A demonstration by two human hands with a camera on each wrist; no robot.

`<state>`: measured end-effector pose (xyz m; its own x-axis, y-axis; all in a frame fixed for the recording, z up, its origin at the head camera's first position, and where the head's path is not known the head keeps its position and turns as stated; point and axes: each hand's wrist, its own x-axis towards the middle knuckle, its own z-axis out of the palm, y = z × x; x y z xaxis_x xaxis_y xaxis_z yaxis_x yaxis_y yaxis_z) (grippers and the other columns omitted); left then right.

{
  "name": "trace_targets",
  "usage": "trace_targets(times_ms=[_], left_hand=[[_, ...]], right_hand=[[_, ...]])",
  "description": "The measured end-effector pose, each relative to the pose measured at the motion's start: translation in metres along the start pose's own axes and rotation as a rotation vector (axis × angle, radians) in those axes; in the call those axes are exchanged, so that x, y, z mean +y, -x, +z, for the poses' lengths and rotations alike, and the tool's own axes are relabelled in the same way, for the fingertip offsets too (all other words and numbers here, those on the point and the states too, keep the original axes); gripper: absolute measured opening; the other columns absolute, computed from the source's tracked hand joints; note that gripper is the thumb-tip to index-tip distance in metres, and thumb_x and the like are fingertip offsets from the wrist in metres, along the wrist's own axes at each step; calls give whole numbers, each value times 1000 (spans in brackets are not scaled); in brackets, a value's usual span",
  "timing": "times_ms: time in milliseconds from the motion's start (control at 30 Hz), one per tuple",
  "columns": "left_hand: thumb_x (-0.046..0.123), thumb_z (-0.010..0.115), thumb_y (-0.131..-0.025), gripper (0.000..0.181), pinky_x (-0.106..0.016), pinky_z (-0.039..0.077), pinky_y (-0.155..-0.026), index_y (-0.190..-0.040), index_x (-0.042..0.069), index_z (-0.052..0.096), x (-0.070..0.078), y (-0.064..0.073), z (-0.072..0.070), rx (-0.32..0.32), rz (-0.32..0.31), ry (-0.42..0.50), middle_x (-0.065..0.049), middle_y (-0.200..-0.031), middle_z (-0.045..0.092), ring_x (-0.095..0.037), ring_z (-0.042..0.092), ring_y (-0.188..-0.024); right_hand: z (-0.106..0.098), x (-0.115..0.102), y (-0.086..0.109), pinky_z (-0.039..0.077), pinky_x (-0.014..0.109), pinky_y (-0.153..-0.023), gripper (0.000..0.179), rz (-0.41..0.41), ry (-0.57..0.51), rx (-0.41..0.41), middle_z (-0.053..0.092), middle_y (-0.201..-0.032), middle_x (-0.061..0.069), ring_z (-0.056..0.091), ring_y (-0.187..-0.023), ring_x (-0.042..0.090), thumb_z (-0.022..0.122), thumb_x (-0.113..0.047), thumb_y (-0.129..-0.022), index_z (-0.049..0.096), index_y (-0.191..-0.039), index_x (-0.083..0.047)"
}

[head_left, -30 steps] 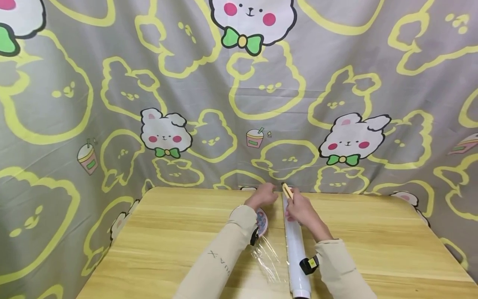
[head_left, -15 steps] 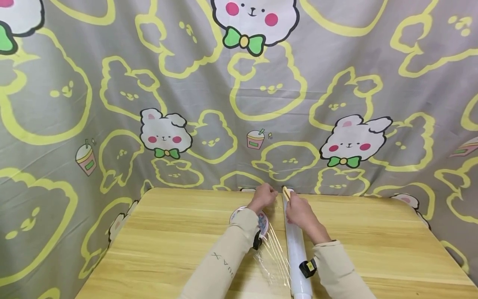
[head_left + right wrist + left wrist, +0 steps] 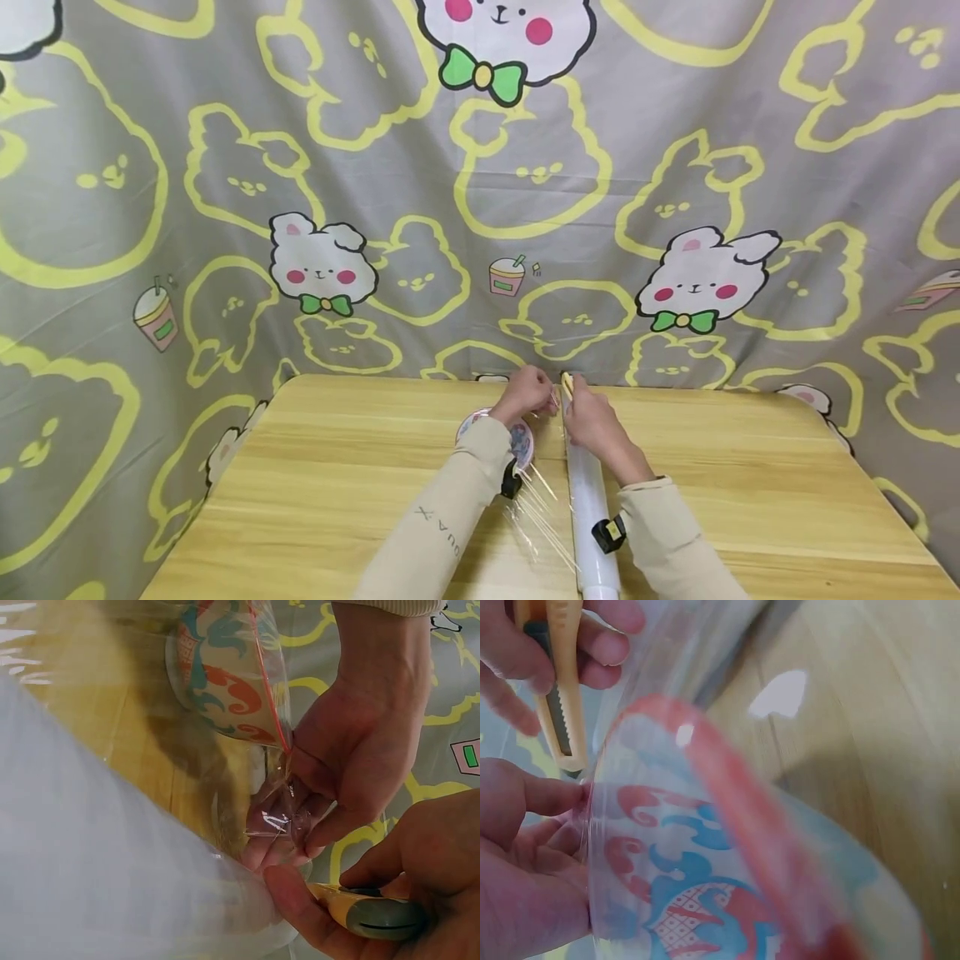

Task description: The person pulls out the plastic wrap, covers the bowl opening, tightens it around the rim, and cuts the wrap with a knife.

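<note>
A patterned bowl (image 3: pixel 697 877) with a red rim stands on the table, partly hidden under my left forearm in the head view. Clear cling film (image 3: pixel 277 817) stretches over it from a large white roll (image 3: pixel 592 500) lying lengthwise to its right. Just beyond the bowl, my left hand (image 3: pixel 528 392) pinches the film's edge between thumb and fingers. My right hand (image 3: pixel 597 421), over the roll's far end, grips a yellow utility knife (image 3: pixel 566 682). The knife's tip points toward the left hand's fingers in the left wrist view.
The wooden table (image 3: pixel 337 467) ends at a grey curtain (image 3: pixel 420 275) with cartoon rabbits, close behind both hands. Creased film spreads over the wood between the bowl and the roll.
The knife has drawn back slightly from the table's far edge and tilted more upright. Film now bunches at the left hand's fingertips, and its creases beside the bowl have shifted.
</note>
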<state>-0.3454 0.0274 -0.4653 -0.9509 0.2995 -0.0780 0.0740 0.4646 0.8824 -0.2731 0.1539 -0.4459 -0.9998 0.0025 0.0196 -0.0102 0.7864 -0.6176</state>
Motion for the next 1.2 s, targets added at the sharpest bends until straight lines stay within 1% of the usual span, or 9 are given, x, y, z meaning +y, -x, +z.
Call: trace_targets(times_ms=[133,300,433,567,633,767,867,1000,1200], left_hand=[[0,50,-97,25,-31,63,-66,-94,-12,71,1,3,-1,-14,-18,56,-21,-85,75,-30,77,-76],[-3,49,-95,25,-29,62,-63,-92,-13,71,-1,3,-1,-17,-15,90,-21,-82,74,-29,76,-73],[-4,47,-94,26,-40,64,-70,-92,-16,71,-2,2,-2,-8,6,115,-26,-84,74,-38,76,-79],[-4,47,-94,26,-46,64,-76,-93,-17,70,-1,1,-3,-20,6,137,-27,-85,73,-41,75,-82],[-3,48,-94,26,-44,64,-74,-94,-17,70,-1,1,-4,-23,8,132,-27,-87,73,-39,75,-80],[-1,51,-94,24,-30,60,-61,-91,-13,72,-1,-1,-6,0,18,69,-20,-90,74,-30,71,-73],[0,52,-95,23,-27,57,-59,-90,-10,72,-1,-1,-7,4,6,72,-16,-91,73,-27,70,-74],[0,51,-96,23,-31,62,-61,-95,-12,72,-2,-3,-7,-14,-19,138,-19,-89,73,-31,72,-73],[-3,48,-97,25,-32,63,-61,-102,-17,68,-4,-4,-6,-39,-38,213,-23,-88,72,-27,69,-64]], right_hand=[[1,-1,0,47,34,-47,54,-7,14,13,62,-59,5,62,-49,17,42,2,-96,38,-150,5],[1,-1,2,46,35,-46,43,-27,41,42,60,-59,6,61,-52,23,44,2,-95,48,-137,5],[2,0,1,46,35,-46,42,-30,58,41,61,-60,7,61,-55,27,44,1,-95,49,-137,5],[2,-1,0,46,36,-46,44,-31,84,40,62,-68,14,61,-59,29,44,0,-96,48,-139,7],[1,-2,1,45,35,-46,45,-30,91,37,62,-72,17,59,-59,29,44,-1,-96,47,-140,8],[1,-3,1,47,37,-46,46,-29,95,33,64,-80,25,59,-59,30,45,-1,-98,45,-142,10],[2,-4,2,50,41,-49,48,-36,107,48,66,-92,34,62,-66,34,45,-1,-97,44,-143,12],[3,-5,3,53,45,-53,49,-42,117,54,65,-101,39,64,-71,37,46,0,-97,42,-144,14],[5,-7,7,56,52,-58,46,-57,118,68,64,-98,42,67,-78,45,45,1,-97,43,-140,16]])
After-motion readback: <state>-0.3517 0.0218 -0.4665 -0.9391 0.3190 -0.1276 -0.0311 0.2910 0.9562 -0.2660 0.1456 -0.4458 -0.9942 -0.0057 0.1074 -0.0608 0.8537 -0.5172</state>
